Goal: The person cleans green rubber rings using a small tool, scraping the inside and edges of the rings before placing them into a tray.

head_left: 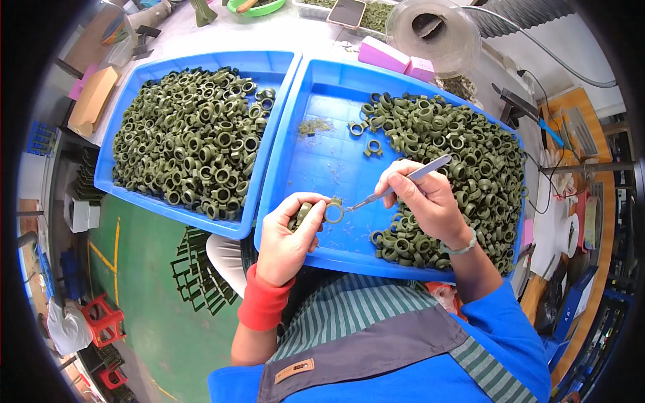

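Note:
My left hand pinches a small olive-green ring by its edge between thumb and fingertips. More green ring parts are tucked in the same palm. In my right hand is a slim metal-handled craft knife, gripped like a pen. Its narrow tip meets or nearly meets the ring's right edge. Both hands are over the near part of a blue tray, whose right side holds a heap of green rings. Two rings lie apart from that heap, with green shavings farther left.
A second blue tray heaped with green rings stands at the left. Behind are a pink box, a phone and a round clear container. Red stools stand on the green floor at left.

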Available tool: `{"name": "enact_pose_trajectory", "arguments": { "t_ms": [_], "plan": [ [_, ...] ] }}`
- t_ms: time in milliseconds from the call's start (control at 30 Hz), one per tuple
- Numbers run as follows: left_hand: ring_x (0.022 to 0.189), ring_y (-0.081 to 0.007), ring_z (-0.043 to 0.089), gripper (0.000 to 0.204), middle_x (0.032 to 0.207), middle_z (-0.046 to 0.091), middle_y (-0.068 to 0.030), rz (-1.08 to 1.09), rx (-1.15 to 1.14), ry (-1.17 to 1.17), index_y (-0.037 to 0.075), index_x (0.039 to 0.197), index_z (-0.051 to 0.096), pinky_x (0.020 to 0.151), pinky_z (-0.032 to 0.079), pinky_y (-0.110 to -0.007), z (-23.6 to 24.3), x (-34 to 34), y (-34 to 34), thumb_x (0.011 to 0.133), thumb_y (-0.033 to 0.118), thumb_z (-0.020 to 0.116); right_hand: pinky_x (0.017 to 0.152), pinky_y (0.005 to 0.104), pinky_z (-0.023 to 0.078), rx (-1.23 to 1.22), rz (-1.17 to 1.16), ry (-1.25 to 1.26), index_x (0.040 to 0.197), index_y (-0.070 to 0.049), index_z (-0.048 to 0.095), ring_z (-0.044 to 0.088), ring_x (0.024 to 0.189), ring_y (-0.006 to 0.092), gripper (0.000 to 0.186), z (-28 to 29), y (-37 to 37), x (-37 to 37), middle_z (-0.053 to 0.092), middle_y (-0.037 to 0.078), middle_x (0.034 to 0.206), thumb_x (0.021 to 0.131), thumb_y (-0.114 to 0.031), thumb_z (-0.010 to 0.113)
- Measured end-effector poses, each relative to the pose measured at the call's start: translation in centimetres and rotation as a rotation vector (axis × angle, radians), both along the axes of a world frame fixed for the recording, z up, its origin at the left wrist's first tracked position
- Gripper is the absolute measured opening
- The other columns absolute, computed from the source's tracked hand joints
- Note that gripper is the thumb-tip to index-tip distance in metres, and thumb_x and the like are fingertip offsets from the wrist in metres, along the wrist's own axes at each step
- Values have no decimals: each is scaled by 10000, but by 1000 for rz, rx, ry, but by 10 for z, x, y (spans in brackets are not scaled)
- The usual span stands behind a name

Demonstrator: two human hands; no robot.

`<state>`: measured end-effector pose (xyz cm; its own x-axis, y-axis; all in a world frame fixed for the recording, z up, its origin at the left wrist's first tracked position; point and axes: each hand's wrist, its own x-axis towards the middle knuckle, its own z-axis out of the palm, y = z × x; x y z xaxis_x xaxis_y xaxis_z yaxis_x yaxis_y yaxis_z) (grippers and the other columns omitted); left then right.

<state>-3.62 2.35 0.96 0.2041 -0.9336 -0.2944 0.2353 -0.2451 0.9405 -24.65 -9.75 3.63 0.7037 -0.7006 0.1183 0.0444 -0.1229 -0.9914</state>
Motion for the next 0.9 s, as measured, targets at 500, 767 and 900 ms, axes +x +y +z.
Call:
{"name": "enact_pose_trajectory", "arguments": {
  "t_ms": [500,767,900],
  "plan": [
    [557,-34,507,89,776,612,-5,185,-94,-46,21,1046,661,473,395,-192,-2,-12,-1,1003,80,609,628,308,538,-558,-39,6,878,-3,721,686,691,193,54,-5,12,14,728,73,803,895,-54,715],
    [596,-50,538,100,814,634,-24,215,-113,-67,22,1070,647,486,411,-201,-1,-13,-3,1009,85,600,762,310,584,27,-190,-320,1151,69,652,715,834,174,242,-22,37,22,744,138,969,1028,-122,572],
    [617,-56,551,108,844,644,-36,189,-130,-36,21,1079,648,497,423,-202,-4,-13,-2,1012,87,594,794,288,564,54,-215,-154,1238,36,607,710,886,164,268,-19,29,26,736,126,1031,1035,-133,564]
  ]
}}
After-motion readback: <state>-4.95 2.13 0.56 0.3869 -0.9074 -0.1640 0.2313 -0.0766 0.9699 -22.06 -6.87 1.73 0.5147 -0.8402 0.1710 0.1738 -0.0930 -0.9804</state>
